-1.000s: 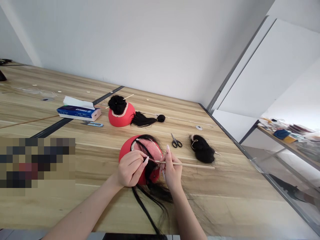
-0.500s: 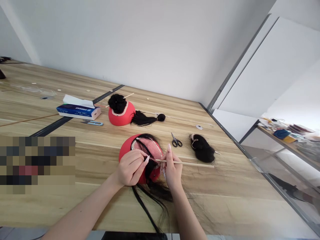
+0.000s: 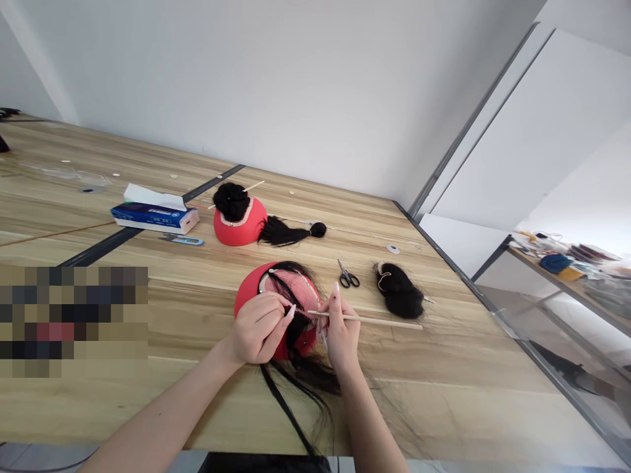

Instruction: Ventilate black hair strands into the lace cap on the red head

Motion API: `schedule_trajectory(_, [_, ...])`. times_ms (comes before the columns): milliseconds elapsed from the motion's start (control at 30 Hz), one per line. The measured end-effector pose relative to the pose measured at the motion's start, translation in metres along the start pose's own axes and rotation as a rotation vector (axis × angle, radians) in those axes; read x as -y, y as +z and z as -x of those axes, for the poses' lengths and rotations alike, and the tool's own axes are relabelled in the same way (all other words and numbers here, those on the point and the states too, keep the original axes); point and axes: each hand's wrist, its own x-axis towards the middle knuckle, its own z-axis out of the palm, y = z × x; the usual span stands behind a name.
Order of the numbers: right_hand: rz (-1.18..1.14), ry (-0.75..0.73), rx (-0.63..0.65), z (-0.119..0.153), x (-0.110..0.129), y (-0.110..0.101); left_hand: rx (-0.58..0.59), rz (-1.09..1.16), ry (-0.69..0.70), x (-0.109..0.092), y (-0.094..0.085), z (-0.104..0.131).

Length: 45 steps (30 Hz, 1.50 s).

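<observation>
A red dome-shaped head form (image 3: 248, 289) sits on the table, topped by a pink net cap (image 3: 294, 289) pinned round its edge. Black hair (image 3: 296, 335) runs along the net and trails toward the table's front. With thumb and fingers pinched, my left hand (image 3: 261, 326) grips a lock of black hair at the net. Between the fingers of my right hand (image 3: 341, 328) is a thin pale wooden stick (image 3: 384, 322), its tip close to the net and its other end pointing right. Whatever is at the very tip is too small to make out.
Small scissors (image 3: 348, 274) and a bundle of black hair (image 3: 400, 292) lie to the right. Behind stand a second red head form (image 3: 241, 230) with bunched hair, a tied hair bundle (image 3: 290, 231), a blue tissue box (image 3: 155, 217) and blue thread snips (image 3: 183, 240).
The stick's tip has shifted very slightly at the net, with a small turn of my right hand. My left hand stays in place on the lock of hair.
</observation>
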Motion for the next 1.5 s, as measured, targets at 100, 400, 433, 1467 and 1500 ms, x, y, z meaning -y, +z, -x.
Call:
schedule_trajectory(100, [-0.001, -0.005, 0.001, -0.0002, 0.0003, 0.0004, 0.003, -0.002, -0.002, 0.0002, 0.0001, 0.0003])
schedule_trajectory(400, [-0.003, 0.012, 0.002, -0.0002, 0.0021, 0.0015, 0.025, -0.001, 0.016, 0.0007, 0.0003, 0.0013])
schedule_trajectory(433, [-0.006, 0.021, -0.002, -0.0002, 0.0022, 0.0016, 0.025, 0.0, 0.018, 0.0007, 0.0004, 0.0015])
schedule_trajectory(1467, [-0.145, 0.193, 0.114, -0.0053, 0.0017, -0.0045, 0.027, -0.014, 0.006, -0.0014, -0.0003, -0.0011])
schedule_trajectory(1500, [-0.155, 0.202, 0.129, -0.0053, 0.0024, -0.0048, 0.029, -0.013, 0.008, -0.0013, -0.0003, -0.001])
